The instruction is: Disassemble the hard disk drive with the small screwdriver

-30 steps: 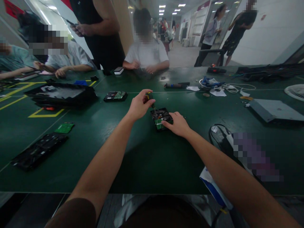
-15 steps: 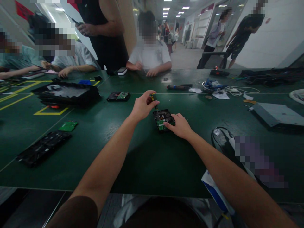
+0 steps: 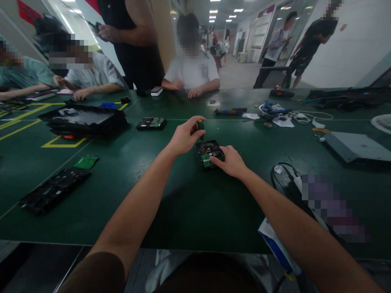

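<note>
A black hard drive with a green circuit board [image 3: 207, 161] lies on the green table in front of me. My right hand [image 3: 230, 161] grips its right side, the thumb resting over the board. Fingers of my left hand [image 3: 187, 135] are wrapped round the yellow and black handle of a screwdriver [image 3: 200, 125]. The screwdriver points down at the far left corner of the drive; whether its tip touches a screw is too small to tell.
Another hard drive [image 3: 151, 123] lies beyond my left hand. A black tray [image 3: 88, 118], a loose green circuit board [image 3: 86, 162] and a long black casing [image 3: 55, 190] are on the left. At right are a grey metal box [image 3: 359, 147] and cables [image 3: 282, 166]. Several people are around the table.
The screwdriver's handle has turned and stands a little more upright in my left hand. My right hand stays on the hard drive.
</note>
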Motion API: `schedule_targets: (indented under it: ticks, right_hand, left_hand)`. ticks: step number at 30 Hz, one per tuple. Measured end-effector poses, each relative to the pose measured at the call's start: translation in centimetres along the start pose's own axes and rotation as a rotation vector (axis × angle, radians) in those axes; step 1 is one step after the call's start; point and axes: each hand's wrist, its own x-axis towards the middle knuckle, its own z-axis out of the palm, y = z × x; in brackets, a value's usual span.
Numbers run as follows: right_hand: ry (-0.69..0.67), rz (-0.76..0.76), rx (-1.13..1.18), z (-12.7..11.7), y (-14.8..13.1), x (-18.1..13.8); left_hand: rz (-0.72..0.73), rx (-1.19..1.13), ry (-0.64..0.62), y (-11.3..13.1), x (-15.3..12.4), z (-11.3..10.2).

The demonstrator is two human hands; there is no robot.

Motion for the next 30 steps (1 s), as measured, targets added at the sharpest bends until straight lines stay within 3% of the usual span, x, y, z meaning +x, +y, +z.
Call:
schedule_targets:
  ticks: [9, 19, 30]
  right_hand:
    - [0.003, 0.008, 0.000, 0.0, -0.1, -0.1]
    - [0.017, 0.011, -0.018, 0.0, -0.2, -0.2]
    - [0.002, 0.008, -0.027, -0.1, -0.2, -0.1]
  left_hand:
    - [-0.004, -0.191, -0.140, -0.1, 0.0, -0.1]
    - [-0.070, -0.398, -0.262, 1.5, -0.3, 0.1]
    - [-0.108, -0.368, -0.011, -0.2, 0.1, 1.2]
